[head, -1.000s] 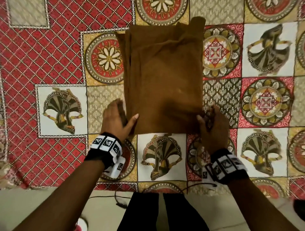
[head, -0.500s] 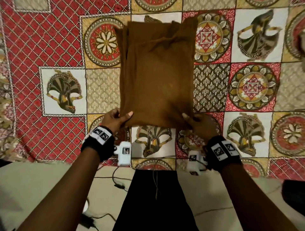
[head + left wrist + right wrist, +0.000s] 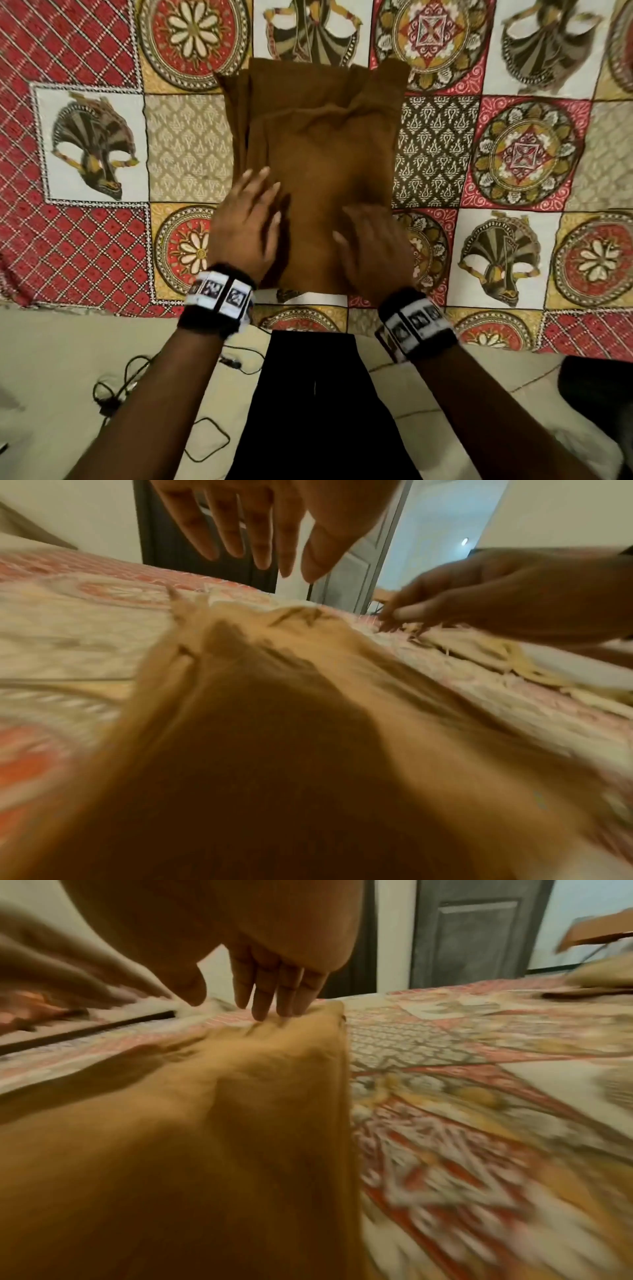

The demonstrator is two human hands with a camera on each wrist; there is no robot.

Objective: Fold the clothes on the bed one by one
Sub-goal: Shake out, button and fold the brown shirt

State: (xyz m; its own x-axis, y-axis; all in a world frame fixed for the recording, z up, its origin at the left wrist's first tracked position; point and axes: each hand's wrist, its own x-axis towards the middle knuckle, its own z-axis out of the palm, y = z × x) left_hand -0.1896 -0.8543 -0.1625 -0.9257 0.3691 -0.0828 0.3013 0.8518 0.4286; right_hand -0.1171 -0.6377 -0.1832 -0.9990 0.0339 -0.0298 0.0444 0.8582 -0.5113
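Observation:
A brown garment [image 3: 329, 144], folded into a long rectangle, lies flat on the patterned bedspread [image 3: 85, 44] near the bed's front edge. My left hand [image 3: 251, 212] is over its near left part with the fingers straight and spread. In the left wrist view those fingers [image 3: 240, 534] hover above the cloth [image 3: 274, 723] without holding it. My right hand [image 3: 368, 240] is over the near right part, fingers straight and together. Its fingertips [image 3: 274, 1001] point down along the brown garment [image 3: 205, 1123]. Neither hand holds anything.
The bed's front edge [image 3: 102, 310] runs just behind my wrists. Cables [image 3: 113, 394] lie on the pale floor below it, beside my black trousers [image 3: 318, 411]. A beige bundle [image 3: 603, 974] sits at the far right of the bed. Doors [image 3: 476, 934] stand beyond.
Both hands have let go of the garment's near corners and moved forward over its near half with fingers straight. The garment lies as before; my head has come closer.

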